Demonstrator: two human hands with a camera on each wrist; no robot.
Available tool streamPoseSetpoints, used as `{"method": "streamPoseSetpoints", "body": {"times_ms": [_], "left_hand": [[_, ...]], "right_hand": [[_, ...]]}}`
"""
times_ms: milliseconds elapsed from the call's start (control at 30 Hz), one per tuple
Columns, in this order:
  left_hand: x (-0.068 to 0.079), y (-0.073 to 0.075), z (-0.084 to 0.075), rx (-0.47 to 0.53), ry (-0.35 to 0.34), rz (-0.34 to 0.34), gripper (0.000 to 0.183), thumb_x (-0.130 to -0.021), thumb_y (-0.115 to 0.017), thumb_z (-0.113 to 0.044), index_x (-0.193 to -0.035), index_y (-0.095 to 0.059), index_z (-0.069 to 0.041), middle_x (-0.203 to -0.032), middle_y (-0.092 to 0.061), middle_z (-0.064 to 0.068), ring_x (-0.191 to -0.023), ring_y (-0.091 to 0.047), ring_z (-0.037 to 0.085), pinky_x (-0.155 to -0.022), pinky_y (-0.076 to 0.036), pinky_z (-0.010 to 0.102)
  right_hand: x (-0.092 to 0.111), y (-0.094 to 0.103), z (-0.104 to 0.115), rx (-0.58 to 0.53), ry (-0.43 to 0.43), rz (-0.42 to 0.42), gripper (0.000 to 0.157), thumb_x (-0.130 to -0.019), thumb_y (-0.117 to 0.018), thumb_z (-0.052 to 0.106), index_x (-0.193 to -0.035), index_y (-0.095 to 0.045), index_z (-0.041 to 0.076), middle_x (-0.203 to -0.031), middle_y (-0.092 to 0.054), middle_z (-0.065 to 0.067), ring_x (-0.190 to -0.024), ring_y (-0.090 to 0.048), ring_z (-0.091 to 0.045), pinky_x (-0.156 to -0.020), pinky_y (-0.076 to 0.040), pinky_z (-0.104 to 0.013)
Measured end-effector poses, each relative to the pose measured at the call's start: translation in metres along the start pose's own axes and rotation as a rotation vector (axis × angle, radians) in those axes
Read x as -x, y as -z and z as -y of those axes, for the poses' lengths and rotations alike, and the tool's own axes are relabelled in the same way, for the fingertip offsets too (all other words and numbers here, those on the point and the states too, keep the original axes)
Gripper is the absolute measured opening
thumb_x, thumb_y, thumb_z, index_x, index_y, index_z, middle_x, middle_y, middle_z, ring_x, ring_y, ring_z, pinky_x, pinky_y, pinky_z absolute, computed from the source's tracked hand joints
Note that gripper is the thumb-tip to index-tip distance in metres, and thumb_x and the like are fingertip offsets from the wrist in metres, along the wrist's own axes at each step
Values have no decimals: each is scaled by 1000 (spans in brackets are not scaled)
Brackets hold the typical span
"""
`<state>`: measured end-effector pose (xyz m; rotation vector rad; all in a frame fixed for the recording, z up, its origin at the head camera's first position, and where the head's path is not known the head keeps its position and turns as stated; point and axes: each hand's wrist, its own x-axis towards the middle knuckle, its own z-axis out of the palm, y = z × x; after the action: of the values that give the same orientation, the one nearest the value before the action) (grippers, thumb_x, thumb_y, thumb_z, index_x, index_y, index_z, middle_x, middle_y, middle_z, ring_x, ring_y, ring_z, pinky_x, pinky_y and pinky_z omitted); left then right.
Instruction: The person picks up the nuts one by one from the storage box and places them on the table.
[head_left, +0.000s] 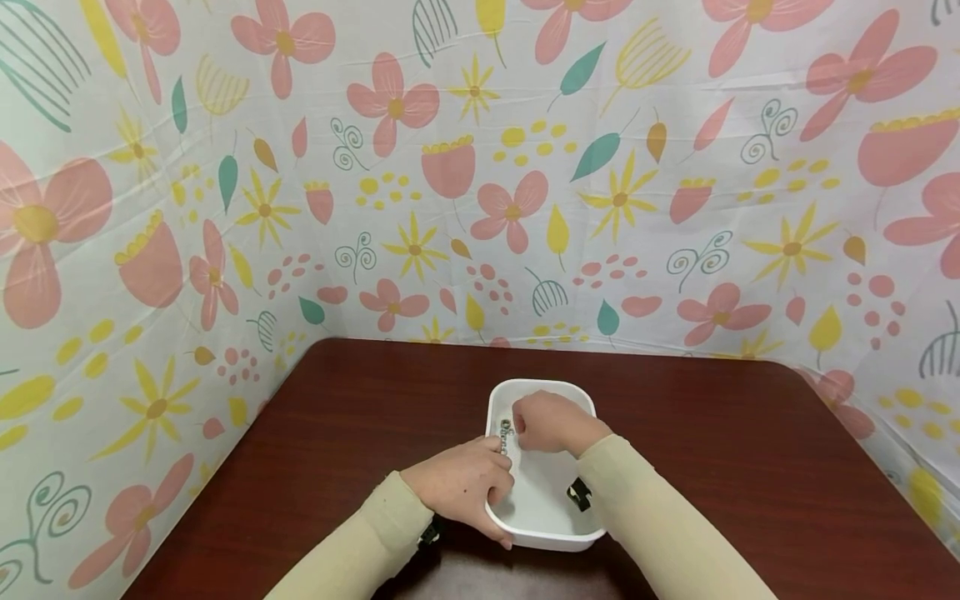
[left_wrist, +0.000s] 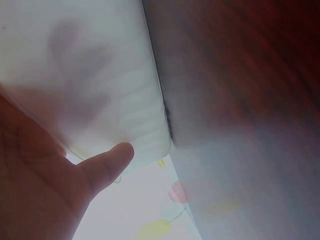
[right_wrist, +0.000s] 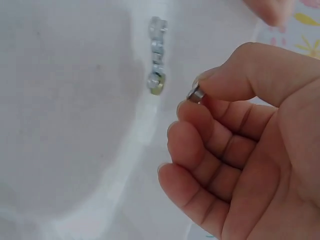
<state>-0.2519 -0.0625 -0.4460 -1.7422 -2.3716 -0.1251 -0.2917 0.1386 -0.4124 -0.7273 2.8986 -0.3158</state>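
Note:
A white plastic tub (head_left: 551, 540) with rounded corners stands on the table. My left hand (head_left: 459, 483) grips its left rim near the front corner. In the left wrist view the thumb (left_wrist: 110, 161) lies against the tub's outer wall, and dark finger shapes show through the plastic. Over the inside of the tub, my right hand (head_left: 555, 422) pinches a small silvery metal piece (right_wrist: 196, 94) between thumb and forefinger; its exact kind is too small to tell. Several small metal fasteners (right_wrist: 157, 55), like nuts, lie in a line along the tub's left inner side, one of them brass-coloured.
The tub sits on a dark red-brown wooden table (head_left: 397, 396). Behind and to the left hangs a flower-printed cloth (head_left: 450, 225), close to the table's edges. A black wrist-worn device (head_left: 579, 494) shows at the right sleeve, another (head_left: 430, 532) under the left.

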Motion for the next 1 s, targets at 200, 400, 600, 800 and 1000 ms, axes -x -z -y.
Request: {"method": "streamPoseSetpoints", "body": {"times_ms": [200, 400, 600, 800, 1000], "left_hand": [[-1, 1, 0, 7, 6, 1, 60, -64, -80, -73, -59, -44, -26, -67, -31, -21, -75, -34, 6, -75, -32, 17], [0, 0, 0, -4, 5, 8, 60, -64, -79, -74, -59, -44, -26, -67, -30, -20, -75, -34, 6, -75, -32, 17], [0, -1, 0, 6, 13, 20, 60, -65, -79, -74, -60, -44, -26, -67, -31, -19, -75, -33, 6, -74, -31, 17], [0, 0, -1, 7, 12, 14, 60, -64, -79, -74, -59, -44, -26, -67, -30, -20, -75, -33, 6, -73, -31, 17], [-1, 0, 0, 20, 16, 19, 61, -64, -80, -73, -59, -43, -25, -67, -30, -20, -74, -33, 6, -72, -31, 16]], "right_hand": [[11, 11, -5, -54, 4, -21, 15, -80, -69, 7, -76, -61, 18, -67, -56, 7, -62, -49, -12, -59, -42, -30], [20, 20, -8, -78, 20, -57, 16, -80, -66, 6, -77, -60, 21, -67, -55, 8, -63, -49, -11, -61, -43, -30], [34, 31, -13, -160, 22, -84, 13, -85, -66, 6, -84, -64, 19, -68, -55, 7, -64, -50, -11, -62, -44, -30], [50, 43, -24, -220, 14, -146, 11, -86, -65, 6, -89, -66, 17, -72, -57, 6, -65, -51, -12, -63, -45, -32], [69, 47, -41, -248, -20, -198, 12, -87, -66, 6, -90, -65, 17, -74, -57, 4, -65, -50, -14, -61, -45, -32]]}}
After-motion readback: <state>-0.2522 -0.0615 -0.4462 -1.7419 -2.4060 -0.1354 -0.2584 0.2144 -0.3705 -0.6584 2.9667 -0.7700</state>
